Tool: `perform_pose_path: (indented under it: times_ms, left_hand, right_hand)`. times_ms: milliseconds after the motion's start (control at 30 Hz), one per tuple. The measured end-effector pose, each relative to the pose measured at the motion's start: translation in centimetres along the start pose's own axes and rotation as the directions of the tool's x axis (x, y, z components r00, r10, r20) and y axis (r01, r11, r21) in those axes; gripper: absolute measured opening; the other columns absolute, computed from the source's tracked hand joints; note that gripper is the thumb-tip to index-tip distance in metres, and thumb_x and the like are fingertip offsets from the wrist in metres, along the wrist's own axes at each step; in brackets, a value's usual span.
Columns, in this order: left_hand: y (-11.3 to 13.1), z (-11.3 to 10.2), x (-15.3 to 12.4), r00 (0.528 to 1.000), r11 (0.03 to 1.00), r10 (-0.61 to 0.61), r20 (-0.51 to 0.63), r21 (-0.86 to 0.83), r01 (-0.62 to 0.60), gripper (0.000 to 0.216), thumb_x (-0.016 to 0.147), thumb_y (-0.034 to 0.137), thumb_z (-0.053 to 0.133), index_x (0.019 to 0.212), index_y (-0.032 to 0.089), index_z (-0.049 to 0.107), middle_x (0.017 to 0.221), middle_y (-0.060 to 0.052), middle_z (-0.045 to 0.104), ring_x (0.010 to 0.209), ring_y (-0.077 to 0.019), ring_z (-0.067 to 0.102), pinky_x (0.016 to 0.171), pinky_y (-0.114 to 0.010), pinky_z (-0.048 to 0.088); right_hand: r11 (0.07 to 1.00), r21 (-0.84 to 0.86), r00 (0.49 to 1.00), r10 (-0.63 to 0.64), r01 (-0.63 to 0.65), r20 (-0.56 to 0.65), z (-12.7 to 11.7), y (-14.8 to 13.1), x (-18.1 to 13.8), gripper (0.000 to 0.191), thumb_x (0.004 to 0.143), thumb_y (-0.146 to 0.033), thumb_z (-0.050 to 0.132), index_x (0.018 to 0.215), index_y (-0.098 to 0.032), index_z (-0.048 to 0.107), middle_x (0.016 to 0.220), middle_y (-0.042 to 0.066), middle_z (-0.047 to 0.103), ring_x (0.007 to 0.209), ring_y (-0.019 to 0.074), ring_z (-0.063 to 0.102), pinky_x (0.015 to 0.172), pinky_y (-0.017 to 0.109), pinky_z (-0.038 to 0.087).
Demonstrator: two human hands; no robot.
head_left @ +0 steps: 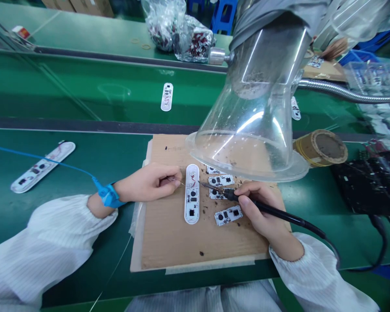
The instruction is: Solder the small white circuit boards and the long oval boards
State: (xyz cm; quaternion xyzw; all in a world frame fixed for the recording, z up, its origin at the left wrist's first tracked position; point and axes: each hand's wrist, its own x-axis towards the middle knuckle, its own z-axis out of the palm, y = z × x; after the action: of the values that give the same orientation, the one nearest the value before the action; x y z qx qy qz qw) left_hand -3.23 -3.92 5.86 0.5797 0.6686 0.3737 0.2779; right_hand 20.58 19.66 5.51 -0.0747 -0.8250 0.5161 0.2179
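Observation:
A white oblong housing (192, 193) with a circuit board and red wires inside lies upright on a brown cardboard mat (172, 238). My left hand (149, 182), with a blue wrist strap (108, 195), is closed in a pinch on a thin solder wire (179, 182) that reaches the housing's top. My right hand (263, 212) grips a black soldering iron (273, 211) like a pen, its tip touching the housing near the wires. Several loose small circuit boards (228, 215) lie just right of the housing.
A clear fume-extraction funnel (256, 117) on a flexible metal hose hangs over the mat's far right. A tape roll (321, 148) and black equipment (367, 182) sit right. Other white housings (42, 167) (167, 96) lie left and on the belt. Plastic bags (182, 30) sit far back.

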Motion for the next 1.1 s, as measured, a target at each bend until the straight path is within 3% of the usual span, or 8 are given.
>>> perform_pose_path:
  times_ms: [367,1100]
  left_hand:
    - [-0.02,0.05,0.05,1.0,1.0,-0.002,-0.004,0.004,0.002,0.014,0.096,0.014,0.053,0.083,0.019,0.058,0.068,0.006,0.054,0.057,-0.0077,0.043,0.055,-0.018,0.035]
    - [0.07,0.01,0.01,1.0,1.0,-0.01,-0.003,0.002,0.01,0.014,0.097,0.016,0.053,0.084,0.019,0.058,0.067,0.007,0.053,0.056,-0.0084,0.043,0.056,-0.02,0.035]
  right_hand:
    - [0.999,0.001,0.996,-0.032,0.032,-0.083,-0.21,0.29,-0.27,0.009,0.107,-0.034,0.072,0.103,-0.026,0.073,0.087,0.001,0.077,0.062,0.0127,0.069,0.054,0.021,0.056]
    - [0.999,-0.032,0.998,-0.036,0.034,-0.05,-0.15,0.06,-0.03,0.012,0.108,-0.036,0.071,0.102,-0.026,0.073,0.086,0.001,0.078,0.065,0.014,0.072,0.057,0.022,0.059]
